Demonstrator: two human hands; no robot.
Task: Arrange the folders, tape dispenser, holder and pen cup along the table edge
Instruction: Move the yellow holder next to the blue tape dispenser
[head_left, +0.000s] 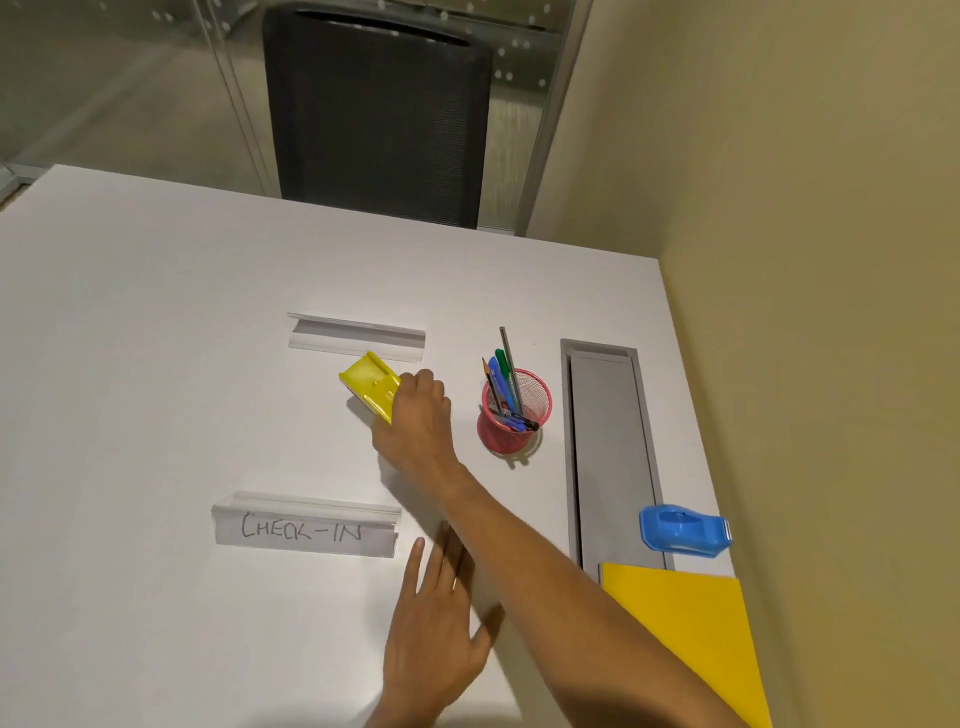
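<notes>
Yellow holder (370, 387) lies near the middle of the table (156, 338), and the right hand (415, 415) grasps its right end with curled fingers. The left hand (436, 639) rests flat on the table at 6 o'clock from the holder, fingers straight and holding nothing. The red pen cup (511, 415) stands at 3 o'clock. A clear sign stand (358, 338) is at 12 o'clock, just beside the holder. The blue tape dispenser (683, 530) and a yellow folder (696, 634) are at 4 and 5 o'clock, by the right edge.
</notes>
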